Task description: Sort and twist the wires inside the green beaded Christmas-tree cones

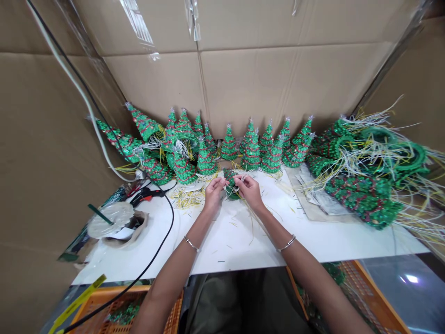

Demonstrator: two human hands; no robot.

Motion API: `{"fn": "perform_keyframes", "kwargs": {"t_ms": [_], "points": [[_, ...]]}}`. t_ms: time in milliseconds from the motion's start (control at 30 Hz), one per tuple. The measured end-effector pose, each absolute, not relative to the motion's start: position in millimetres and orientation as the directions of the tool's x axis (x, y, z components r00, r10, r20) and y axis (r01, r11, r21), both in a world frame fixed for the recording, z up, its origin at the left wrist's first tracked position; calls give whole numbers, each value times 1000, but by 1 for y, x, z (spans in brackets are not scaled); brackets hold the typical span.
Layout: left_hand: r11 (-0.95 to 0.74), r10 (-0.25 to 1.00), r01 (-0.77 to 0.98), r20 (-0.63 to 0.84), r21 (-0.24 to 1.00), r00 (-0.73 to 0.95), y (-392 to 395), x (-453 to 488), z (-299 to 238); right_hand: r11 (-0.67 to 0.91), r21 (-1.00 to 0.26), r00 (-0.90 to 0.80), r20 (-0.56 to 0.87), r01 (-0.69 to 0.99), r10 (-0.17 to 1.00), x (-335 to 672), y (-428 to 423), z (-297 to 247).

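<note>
A small green tinsel Christmas tree (231,189) lies on the white tabletop between my hands, its wired base toward me. My left hand (214,191) pinches thin white wires at the tree's left side. On the right side, my right hand (249,189) also has its fingertips closed on white wires. Loose white and yellow wires trail from the tree, some running down under my right wrist. The fingertips and wire ends are too small to make out exactly.
Several finished-looking trees (251,150) stand along the cardboard wall (243,83). Wired trees (365,195) are heaped at right. At left are a glue gun (148,195), wire clippings (187,198), a round container (111,220) and a black cable (167,222). Orange crates (375,297) sit below the table edge.
</note>
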State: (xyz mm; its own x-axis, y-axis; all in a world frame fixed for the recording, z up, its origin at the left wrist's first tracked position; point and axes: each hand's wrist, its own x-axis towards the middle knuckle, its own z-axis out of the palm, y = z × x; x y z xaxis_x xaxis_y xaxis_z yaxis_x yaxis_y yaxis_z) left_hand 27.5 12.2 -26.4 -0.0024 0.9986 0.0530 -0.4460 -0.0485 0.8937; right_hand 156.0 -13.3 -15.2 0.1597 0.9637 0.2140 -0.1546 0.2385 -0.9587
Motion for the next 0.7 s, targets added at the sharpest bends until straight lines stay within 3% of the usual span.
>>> {"fn": "perform_keyframes", "kwargs": {"t_ms": [133, 467, 700], "points": [[-65, 998, -429, 57, 901, -32, 14, 28, -27, 248, -957, 161, 224, -150, 961, 159, -13, -12], [-166, 985, -348, 138, 923, -105, 15, 26, -31, 301, -951, 47, 305, 74, 951, 163, -15, -11], [-190, 977, -331, 146, 924, -154, 13, 28, -29, 301, -953, -4, 301, 44, 954, 164, -16, -11]]}}
